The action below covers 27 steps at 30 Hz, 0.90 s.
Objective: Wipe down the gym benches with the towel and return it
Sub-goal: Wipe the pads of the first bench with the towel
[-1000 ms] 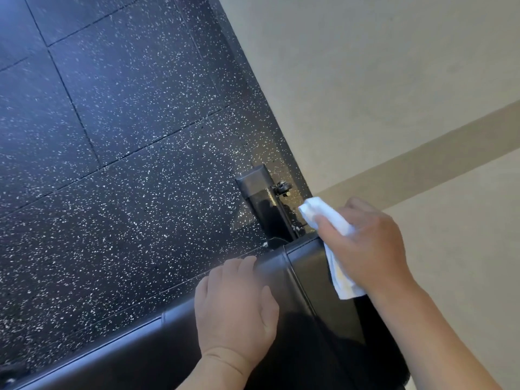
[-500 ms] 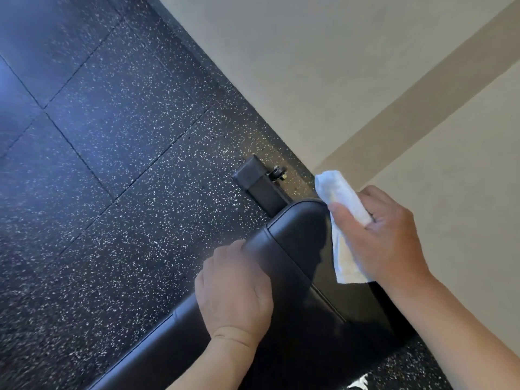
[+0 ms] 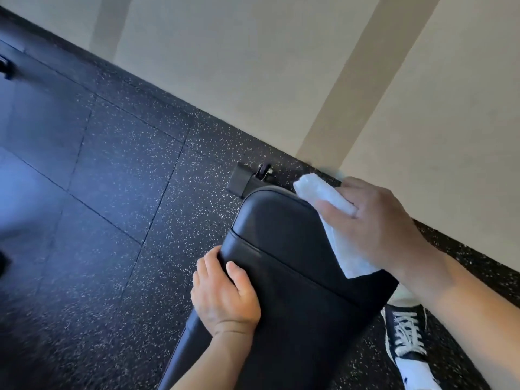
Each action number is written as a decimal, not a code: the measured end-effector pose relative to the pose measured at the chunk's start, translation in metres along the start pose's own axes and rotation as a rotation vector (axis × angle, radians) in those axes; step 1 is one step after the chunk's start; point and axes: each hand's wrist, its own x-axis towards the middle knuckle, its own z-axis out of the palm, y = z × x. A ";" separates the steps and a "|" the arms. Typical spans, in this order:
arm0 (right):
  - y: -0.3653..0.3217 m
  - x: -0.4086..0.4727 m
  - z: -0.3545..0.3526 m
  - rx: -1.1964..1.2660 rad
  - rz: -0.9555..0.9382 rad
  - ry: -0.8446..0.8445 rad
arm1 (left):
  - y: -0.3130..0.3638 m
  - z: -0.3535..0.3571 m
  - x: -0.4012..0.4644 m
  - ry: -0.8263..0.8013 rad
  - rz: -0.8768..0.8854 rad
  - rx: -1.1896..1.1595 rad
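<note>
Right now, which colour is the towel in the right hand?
White, seen in the head view: towel.

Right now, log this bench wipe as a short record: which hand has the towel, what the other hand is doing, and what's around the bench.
towel: white towel, pressed against the bench pad's far right edge
right hand: right hand grips the towel
left hand: left hand holds the left edge of the bench pad
floor: speckled black floor
nearby: sneaker, wall
</note>
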 end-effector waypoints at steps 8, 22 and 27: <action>-0.002 0.015 0.002 -0.015 -0.005 -0.057 | 0.000 0.004 -0.001 0.045 -0.005 0.007; 0.037 -0.064 -0.011 0.081 0.051 0.239 | 0.002 0.004 -0.003 0.054 -0.024 0.023; 0.025 -0.036 -0.004 0.134 0.153 0.204 | -0.001 0.005 -0.002 0.057 -0.014 0.019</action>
